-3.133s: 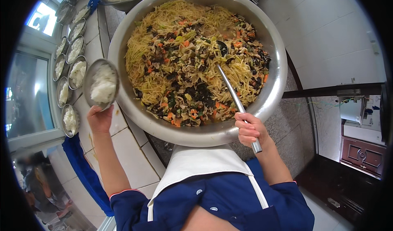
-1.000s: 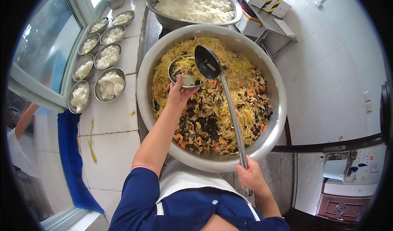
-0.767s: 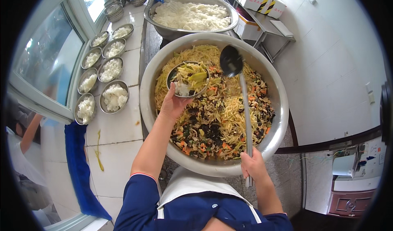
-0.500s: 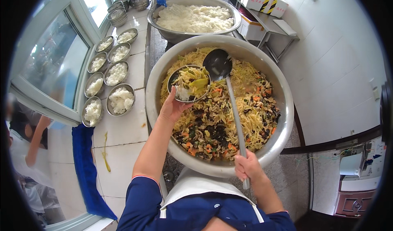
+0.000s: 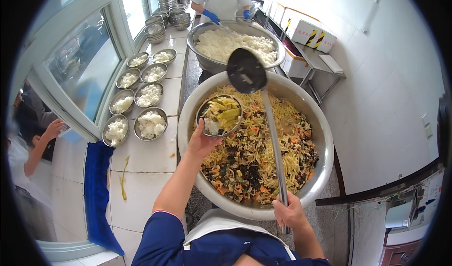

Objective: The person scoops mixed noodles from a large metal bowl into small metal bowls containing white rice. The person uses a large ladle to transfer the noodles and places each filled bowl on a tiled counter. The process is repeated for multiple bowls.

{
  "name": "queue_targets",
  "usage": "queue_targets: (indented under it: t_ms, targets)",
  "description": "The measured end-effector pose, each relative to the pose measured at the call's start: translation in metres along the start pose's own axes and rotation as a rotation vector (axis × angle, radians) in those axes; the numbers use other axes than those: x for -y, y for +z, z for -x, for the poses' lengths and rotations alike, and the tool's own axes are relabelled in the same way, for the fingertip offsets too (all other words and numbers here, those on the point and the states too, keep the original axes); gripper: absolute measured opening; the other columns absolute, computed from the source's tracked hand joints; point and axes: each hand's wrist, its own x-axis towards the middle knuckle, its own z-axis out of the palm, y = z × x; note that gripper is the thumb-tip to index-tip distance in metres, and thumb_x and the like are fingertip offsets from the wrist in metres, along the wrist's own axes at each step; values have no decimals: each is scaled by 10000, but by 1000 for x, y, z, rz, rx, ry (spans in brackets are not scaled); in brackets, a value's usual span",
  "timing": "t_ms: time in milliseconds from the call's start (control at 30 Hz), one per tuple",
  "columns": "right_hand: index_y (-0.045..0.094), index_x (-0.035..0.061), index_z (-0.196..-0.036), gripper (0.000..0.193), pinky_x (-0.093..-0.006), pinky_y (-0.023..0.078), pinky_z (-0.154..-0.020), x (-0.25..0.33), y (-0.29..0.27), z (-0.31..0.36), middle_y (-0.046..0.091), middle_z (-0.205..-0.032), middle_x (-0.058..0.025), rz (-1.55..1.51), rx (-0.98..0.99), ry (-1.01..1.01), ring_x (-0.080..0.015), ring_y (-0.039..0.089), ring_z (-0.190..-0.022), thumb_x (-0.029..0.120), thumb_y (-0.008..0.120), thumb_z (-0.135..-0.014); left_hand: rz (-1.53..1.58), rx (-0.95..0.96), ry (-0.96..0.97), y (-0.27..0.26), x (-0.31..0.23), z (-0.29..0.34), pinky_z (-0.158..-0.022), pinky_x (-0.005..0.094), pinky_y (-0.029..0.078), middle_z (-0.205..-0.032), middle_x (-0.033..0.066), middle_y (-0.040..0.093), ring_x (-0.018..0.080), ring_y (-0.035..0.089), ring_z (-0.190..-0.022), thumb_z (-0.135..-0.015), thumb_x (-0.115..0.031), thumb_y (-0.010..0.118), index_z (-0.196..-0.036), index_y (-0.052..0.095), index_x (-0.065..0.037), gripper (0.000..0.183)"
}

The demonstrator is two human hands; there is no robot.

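My left hand (image 5: 205,141) is closed around the near side of a metal bowl (image 5: 219,116) holding white rice topped with yellow-green vegetable strips. The bowl is held above the left part of a big round metal basin (image 5: 187,108). Inside the basin lies a mix of yellow shreds, dark pieces and orange bits (image 5: 254,167). My right hand (image 5: 288,211) grips the lower handle of a long ladle (image 5: 247,71). Its dark scoop, with a few bits of food stuck in it, is raised over the basin's far rim, and the handle slants down toward me.
Several bowls of rice (image 5: 149,95) stand in two rows on the white tiled counter (image 5: 146,190) at left. Behind the basin is a tub of rice (image 5: 235,42), where a person (image 5: 221,2) in blue gloves works. Stacked bowls (image 5: 179,16), a blue cloth (image 5: 99,195) and boxes (image 5: 310,34) are around.
The ladle's scoop has lifted from the food and moved to the basin's far rim. The bowl stays in my left hand. My view has tilted up, bringing more of the other person into sight.
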Motion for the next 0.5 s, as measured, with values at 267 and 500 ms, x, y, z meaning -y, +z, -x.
queue_targets:
  t_ms: [267, 500]
  targets:
    - [375, 83, -691, 219, -254, 322, -274, -52, 0, -37, 337, -451, 9, -231, -139, 136, -95, 336, -298, 145, 448, -888, -122, -126, 334, 5, -128, 153, -634, 388, 573, -1149, 124, 543, 268, 595, -942, -856, -461, 494, -1233, 422, -83, 539]
    - [376, 122, -609, 330, -255, 365, -317, -158, -28, -51, 348, -452, 47, -658, -71, 480, -83, 374, -320, 211, 390, -926, -299, -520, 773, -65, -249, 342, -704, 402, 563, -1158, 120, 534, 274, 573, -994, -854, -484, 475, -1237, 421, -83, 557]
